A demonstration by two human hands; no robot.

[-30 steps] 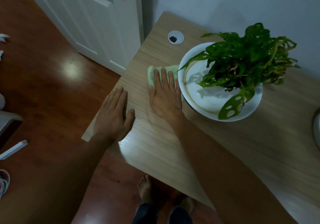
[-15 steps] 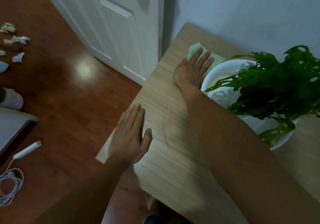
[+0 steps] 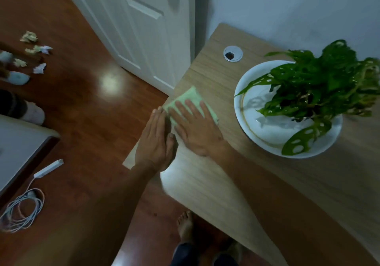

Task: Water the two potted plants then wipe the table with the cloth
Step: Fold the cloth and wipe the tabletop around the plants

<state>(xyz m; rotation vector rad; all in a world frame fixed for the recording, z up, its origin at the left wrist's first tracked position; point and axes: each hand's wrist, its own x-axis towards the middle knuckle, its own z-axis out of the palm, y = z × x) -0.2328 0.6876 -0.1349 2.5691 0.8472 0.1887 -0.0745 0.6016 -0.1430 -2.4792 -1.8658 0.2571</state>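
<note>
The right hand (image 3: 197,131) lies flat, palm down, on a pale green cloth (image 3: 190,103) near the left edge of the wooden table (image 3: 267,183). Its fingers (image 3: 192,108) are spread and extended, pressing the cloth against the tabletop rather than gripping it; the folded cloth shows beyond and beside the fingertips, its far corner pointing toward the door. The left hand (image 3: 156,144) rests just beside the right one, also flat and open with its fingers together, lying at the table's left edge and holding nothing. Its thumb sits close against the side of the right hand.

To the right of the cloth, apart from it, a wide white bowl-shaped pot (image 3: 267,142) stands on the table, carrying a potted plant (image 3: 320,89) with green perforated leaves, one of which hangs over the near rim. Behind the pot, a round silver cable grommet (image 3: 232,53) is set into the tabletop near the wall.

A white panelled door (image 3: 144,29) stands left of the table. On the reddish wood floor (image 3: 82,111) lie several crumpled paper scraps (image 3: 35,49), and nearer, a white power strip (image 3: 49,168) with a coiled cable (image 3: 20,212). A bare foot (image 3: 185,224) shows below the table's edge.
</note>
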